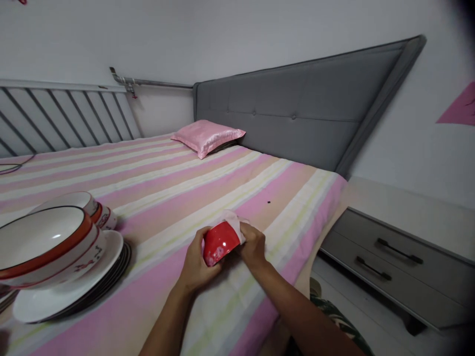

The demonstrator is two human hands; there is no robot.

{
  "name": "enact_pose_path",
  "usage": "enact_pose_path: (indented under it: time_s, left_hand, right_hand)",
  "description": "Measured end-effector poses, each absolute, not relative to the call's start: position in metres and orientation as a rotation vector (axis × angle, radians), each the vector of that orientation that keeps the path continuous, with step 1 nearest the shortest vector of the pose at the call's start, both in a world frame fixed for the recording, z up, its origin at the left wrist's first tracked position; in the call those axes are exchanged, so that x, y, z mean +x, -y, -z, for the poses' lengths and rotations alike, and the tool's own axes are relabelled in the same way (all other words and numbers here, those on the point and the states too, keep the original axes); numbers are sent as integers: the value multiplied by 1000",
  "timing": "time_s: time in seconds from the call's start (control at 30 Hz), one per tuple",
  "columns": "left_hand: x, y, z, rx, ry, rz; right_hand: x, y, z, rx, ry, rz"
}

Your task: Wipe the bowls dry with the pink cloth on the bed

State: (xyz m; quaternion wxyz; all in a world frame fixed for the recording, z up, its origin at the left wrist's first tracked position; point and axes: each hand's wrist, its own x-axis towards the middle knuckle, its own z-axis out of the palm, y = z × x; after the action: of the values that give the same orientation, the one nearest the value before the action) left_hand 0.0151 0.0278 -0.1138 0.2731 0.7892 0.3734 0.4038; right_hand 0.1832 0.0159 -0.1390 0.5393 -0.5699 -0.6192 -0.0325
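A small red bowl (218,242) is held over the striped bedsheet (178,183), tipped so its outside faces me. My left hand (195,262) wraps around the bowl's left side. My right hand (254,244) presses a pale pink cloth (233,220) against the bowl's right side and rim. Both hands are closed around what they hold.
At the left stand stacked red-rimmed white bowls (44,247) on a pile of white plates (74,291). A pink pillow (208,136) lies by the grey headboard (297,109). A grey drawer unit (393,267) stands right of the bed.
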Motion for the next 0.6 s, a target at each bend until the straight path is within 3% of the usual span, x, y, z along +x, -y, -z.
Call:
enact_pose_path:
  time_s: [0.1,0.2,0.6]
  left_hand:
    - [17,-27,115,2154,-966,-1063]
    - [17,-27,115,2141,-974,-1049]
    - [14,-29,109,2073,-1054,-987]
  right_hand:
    - [182,-13,129,-1195,1592,456]
    - [180,-12,126,-1118,1654,548]
    - [187,-16,140,-1405,1509,-126]
